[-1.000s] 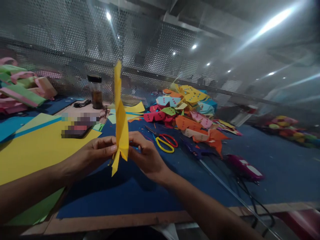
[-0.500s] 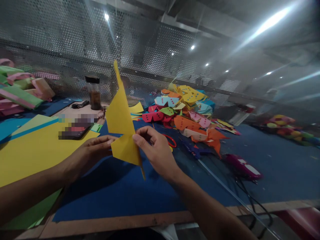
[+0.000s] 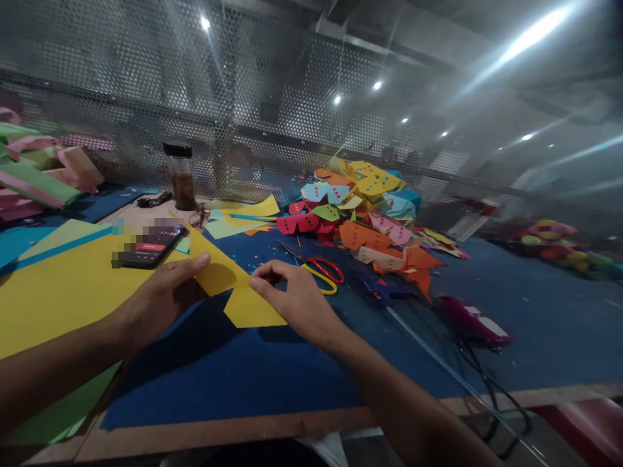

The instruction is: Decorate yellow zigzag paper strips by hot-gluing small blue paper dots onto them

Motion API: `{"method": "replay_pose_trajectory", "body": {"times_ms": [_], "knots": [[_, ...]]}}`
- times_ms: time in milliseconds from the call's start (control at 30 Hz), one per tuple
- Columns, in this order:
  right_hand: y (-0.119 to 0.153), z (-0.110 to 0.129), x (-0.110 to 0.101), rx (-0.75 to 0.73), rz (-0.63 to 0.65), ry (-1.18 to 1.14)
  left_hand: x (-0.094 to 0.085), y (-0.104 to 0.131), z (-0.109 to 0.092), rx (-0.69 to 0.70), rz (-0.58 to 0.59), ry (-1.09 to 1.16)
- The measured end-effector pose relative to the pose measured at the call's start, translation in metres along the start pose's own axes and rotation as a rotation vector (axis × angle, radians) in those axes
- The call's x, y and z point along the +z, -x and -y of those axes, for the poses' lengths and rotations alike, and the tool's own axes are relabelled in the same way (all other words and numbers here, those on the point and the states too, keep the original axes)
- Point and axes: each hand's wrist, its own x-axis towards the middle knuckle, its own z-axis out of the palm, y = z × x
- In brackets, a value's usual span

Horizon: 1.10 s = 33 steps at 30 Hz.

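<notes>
A yellow paper butterfly cut-out (image 3: 256,308) is held up between my hands, tilted over the blue mat (image 3: 233,383). My right hand (image 3: 299,301) pinches its middle between thumb and fingers. At its left wing, my left hand (image 3: 168,285) grips the paper with the thumb on top and the fingers hidden beneath. Behind my right hand lie scissors (image 3: 324,272) with red and yellow handles. A heap of coloured paper butterflies (image 3: 360,201), many with dots on the wings, sits further back.
A phone (image 3: 153,245) rests on large yellow sheets (image 3: 63,298) at the left. Behind it stands a dark-lidded jar (image 3: 182,181). To the right are a blue glue gun (image 3: 382,292) with a clear glue stick and a purple device (image 3: 474,321) with cables. Perforated metal panels rise behind.
The yellow paper has turned from upright and nearly edge-on to a flatter, lower tilt. My left hand has shifted onto its left wing. The scissors show more fully.
</notes>
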Motion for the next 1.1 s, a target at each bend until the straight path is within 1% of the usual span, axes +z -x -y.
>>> {"method": "replay_pose_trajectory", "body": {"times_ms": [100, 233, 600, 767, 933, 1000, 1100], "knots": [[-0.0005, -0.0019, 0.0006, -0.001, 0.023, 0.018, -0.0022, -0.0029, 0.0025, 0.049, -0.064, -0.062], [-0.0008, -0.0033, -0.0004, -0.01, 0.036, 0.056, -0.0038, -0.0059, 0.0037, 0.05, -0.06, -0.079], [0.0004, -0.0027, -0.0018, -0.029, 0.041, 0.125, -0.0069, -0.0083, 0.0048, 0.109, -0.104, -0.202], [0.0012, -0.0019, -0.0035, -0.042, 0.047, 0.154, -0.0069, -0.0073, 0.0054, 0.077, -0.121, -0.203], [0.0013, -0.0028, -0.0034, -0.044, 0.055, 0.159, -0.0064, -0.0074, 0.0068, 0.084, -0.12, -0.214], [0.0011, -0.0036, -0.0034, -0.067, 0.031, 0.161, -0.0066, -0.0075, 0.0073, 0.087, -0.124, -0.204], [0.0006, -0.0037, -0.0059, -0.131, -0.098, 0.157, -0.0071, -0.0075, 0.0073, 0.11, -0.102, -0.153]]}}
